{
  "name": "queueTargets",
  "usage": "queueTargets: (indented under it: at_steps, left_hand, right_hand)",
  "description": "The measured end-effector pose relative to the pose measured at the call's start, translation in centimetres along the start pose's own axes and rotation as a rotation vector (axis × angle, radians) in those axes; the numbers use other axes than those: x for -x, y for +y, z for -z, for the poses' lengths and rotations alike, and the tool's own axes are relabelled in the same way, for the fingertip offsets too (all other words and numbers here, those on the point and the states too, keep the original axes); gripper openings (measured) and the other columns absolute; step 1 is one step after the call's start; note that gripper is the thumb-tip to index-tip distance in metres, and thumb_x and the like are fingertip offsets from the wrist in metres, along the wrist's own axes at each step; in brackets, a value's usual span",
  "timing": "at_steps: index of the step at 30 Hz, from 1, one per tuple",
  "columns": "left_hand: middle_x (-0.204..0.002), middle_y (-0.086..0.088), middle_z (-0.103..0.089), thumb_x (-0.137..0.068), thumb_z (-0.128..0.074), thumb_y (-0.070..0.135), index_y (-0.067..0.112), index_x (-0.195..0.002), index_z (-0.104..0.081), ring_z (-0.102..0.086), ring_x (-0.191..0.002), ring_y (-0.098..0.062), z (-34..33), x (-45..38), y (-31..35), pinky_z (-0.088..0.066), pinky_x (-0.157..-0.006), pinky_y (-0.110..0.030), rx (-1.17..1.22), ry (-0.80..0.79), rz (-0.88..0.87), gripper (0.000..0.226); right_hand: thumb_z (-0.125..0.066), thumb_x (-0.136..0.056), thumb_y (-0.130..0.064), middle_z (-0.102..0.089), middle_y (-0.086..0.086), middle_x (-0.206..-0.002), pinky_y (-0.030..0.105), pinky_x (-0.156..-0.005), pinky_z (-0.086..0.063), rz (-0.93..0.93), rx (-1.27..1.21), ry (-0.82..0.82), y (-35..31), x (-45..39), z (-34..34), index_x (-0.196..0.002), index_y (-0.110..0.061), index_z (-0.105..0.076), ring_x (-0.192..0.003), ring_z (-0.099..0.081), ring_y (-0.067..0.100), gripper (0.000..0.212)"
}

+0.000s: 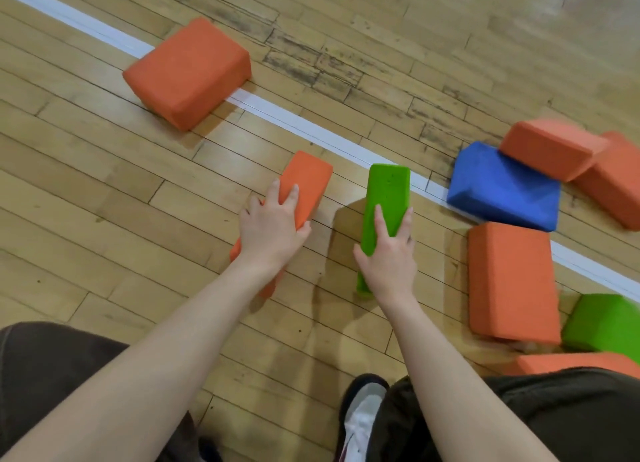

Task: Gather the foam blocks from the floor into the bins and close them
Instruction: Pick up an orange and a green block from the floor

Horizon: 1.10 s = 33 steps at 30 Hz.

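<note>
My left hand (273,226) grips an orange foam block (306,181) standing on edge on the wooden floor, fingers over its top and thumb on its right side. My right hand (389,250) grips a narrow green foam block (386,195), also on edge, just right of the orange one. A large orange block (188,72) lies further off at the upper left. To the right lie a blue block (502,188), an orange block (512,281) and two more orange blocks (550,148) stacked behind the blue one. No bin is in view.
A white painted line (311,129) crosses the floor diagonally behind the held blocks. A green block (602,323) and an orange block (568,363) lie at the lower right by my knee. My shoe (363,413) and dark trousers fill the bottom edge.
</note>
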<state>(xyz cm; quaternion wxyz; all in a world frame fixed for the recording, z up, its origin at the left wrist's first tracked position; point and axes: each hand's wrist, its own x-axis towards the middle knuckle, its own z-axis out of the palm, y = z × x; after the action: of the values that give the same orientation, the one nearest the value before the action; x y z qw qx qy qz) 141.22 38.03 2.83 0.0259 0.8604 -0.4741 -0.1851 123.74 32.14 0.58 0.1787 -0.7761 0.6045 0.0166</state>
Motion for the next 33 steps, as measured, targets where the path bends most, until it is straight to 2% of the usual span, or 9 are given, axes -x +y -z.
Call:
queueTargets:
  at_steps: [5, 10, 16, 23, 28, 33]
  left_hand:
    - [-0.154, -0.002, -0.023, -0.087, -0.051, 0.053, 0.030, -0.145, -0.031, -0.039, -0.120, -0.035, 5.7, 3.5, 0.6, -0.033, -0.097, -0.043, 0.139, 0.042, 0.082, 0.066]
    - [-0.152, -0.002, -0.026, -0.086, -0.054, 0.051, 0.030, -0.144, -0.034, -0.040, -0.121, -0.034, 16.8, 8.9, 3.2, -0.035, -0.098, -0.044, 0.201, 0.100, 0.066, 0.065]
    - [-0.150, -0.004, -0.032, -0.084, -0.056, 0.052, 0.028, -0.142, -0.039, -0.044, -0.116, -0.035, 30.6, 14.5, 8.5, -0.038, -0.094, -0.043, 0.177, 0.114, -0.010, 0.065]
    - [-0.150, -0.002, -0.032, -0.084, -0.057, 0.051, 0.029, -0.141, -0.039, -0.043, -0.119, -0.032, 44.8, 21.1, 15.3, -0.038, -0.095, -0.041, 0.216, 0.073, -0.038, 0.065]
    - [-0.150, -0.001, -0.032, -0.083, -0.059, 0.050, 0.029, -0.141, -0.039, -0.041, -0.123, -0.030, 50.5, 25.2, 18.1, -0.037, -0.098, -0.041, 0.247, 0.039, -0.082, 0.064]
    - [-0.150, -0.004, -0.032, -0.084, -0.060, 0.048, 0.028, -0.141, -0.039, -0.040, -0.124, -0.031, 52.3, 26.5, 18.6, -0.034, -0.101, -0.041, 0.210, 0.012, -0.215, 0.064]
  right_hand:
    - [-0.056, -0.087, -0.046, 0.000, 0.010, -0.158, 0.038, -0.077, -0.049, -0.005, -0.061, -0.007, -2.5, 2.2, 6.5, -0.148, -0.039, -0.017, -0.129, -0.035, 0.035, 0.072]
    - [-0.058, -0.087, -0.045, -0.005, 0.009, -0.158, 0.042, -0.082, -0.053, 0.036, -0.134, 0.027, -5.4, 6.6, 18.2, -0.147, -0.039, -0.022, -0.134, -0.030, 0.032, 0.071]
    - [-0.063, -0.084, -0.042, -0.007, 0.006, -0.158, 0.041, -0.089, -0.047, -0.014, -0.284, 0.040, -7.7, 11.8, 33.0, -0.145, -0.040, -0.028, -0.139, -0.024, 0.027, 0.070]
    - [-0.063, -0.084, -0.043, -0.007, 0.009, -0.158, 0.042, -0.082, -0.052, -0.040, -0.185, 0.020, -8.2, 18.2, 47.9, -0.146, -0.038, -0.027, -0.132, -0.034, 0.033, 0.072]
    - [-0.062, -0.085, -0.044, -0.005, 0.010, -0.158, 0.041, -0.083, -0.049, -0.122, -0.224, 0.022, -7.5, 22.9, 54.1, -0.147, -0.040, -0.024, -0.132, -0.032, 0.034, 0.072]
    - [-0.061, -0.086, -0.045, -0.005, 0.010, -0.158, 0.044, -0.090, -0.049, -0.245, -0.250, 0.064, -7.4, 26.7, 56.0, -0.146, -0.041, -0.024, -0.134, -0.030, 0.035, 0.071]
